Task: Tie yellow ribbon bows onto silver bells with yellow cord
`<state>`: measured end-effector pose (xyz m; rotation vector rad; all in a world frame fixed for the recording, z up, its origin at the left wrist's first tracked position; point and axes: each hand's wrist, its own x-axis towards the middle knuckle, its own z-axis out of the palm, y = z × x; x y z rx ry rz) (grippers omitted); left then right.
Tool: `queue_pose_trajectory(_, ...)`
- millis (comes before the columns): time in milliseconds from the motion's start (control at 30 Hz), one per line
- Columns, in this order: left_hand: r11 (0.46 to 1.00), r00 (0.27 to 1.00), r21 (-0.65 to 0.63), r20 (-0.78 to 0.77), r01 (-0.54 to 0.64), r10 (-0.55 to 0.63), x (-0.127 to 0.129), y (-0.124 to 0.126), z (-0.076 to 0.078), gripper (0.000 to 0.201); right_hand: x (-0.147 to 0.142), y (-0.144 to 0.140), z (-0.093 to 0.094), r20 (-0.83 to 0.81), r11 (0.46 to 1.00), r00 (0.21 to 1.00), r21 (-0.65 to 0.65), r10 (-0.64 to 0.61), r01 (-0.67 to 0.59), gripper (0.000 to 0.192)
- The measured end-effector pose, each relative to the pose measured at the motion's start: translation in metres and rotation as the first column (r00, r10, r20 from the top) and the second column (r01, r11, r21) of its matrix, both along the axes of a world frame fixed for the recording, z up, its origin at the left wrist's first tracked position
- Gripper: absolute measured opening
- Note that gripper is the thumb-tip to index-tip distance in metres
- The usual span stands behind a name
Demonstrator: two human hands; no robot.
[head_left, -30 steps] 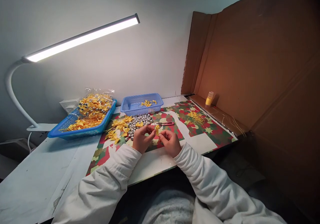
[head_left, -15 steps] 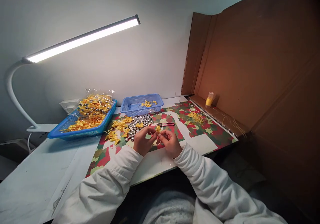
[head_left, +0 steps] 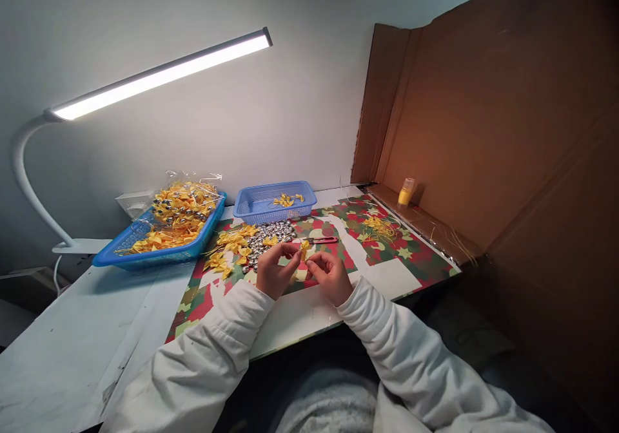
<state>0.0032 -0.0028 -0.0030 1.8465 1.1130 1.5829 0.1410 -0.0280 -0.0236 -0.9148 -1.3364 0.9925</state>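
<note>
While both hands met over the patterned mat (head_left: 387,272), the left hand (head_left: 271,270) and right hand (head_left: 330,273) pinched one small yellow bow (head_left: 304,247) between fingertips, apparently mid-assembly; next would need a steady grip near the bells (head_left: 271,234).

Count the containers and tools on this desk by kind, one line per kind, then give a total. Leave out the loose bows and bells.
Blue baskets: 2, a large one full of yellow bows and a small one nearly empty
Lamps: 1
Bottles: 1
Red-handled tools: 1
Total: 5
</note>
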Motion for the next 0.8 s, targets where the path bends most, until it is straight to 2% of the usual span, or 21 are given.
queue_pose_trajectory(433, 0.997, 0.999, 0.058, 0.001, 0.052, -0.052, 0.0004, 0.0017, 0.0007, 0.013, -0.0006, 0.0008, -0.0019, -0.020, 1.000, 1.000, 0.024, -0.003, 0.004, 0.011)
queue_pose_trajectory(800, 0.996, 0.996, 0.042, 0.010, 0.085, -0.085, -0.0018, 0.0031, -0.0028, 0.014, -0.0007, -0.0012, 0.0024, -0.011, 1.000, 1.000, 0.003, -0.016, 0.016, 0.013)
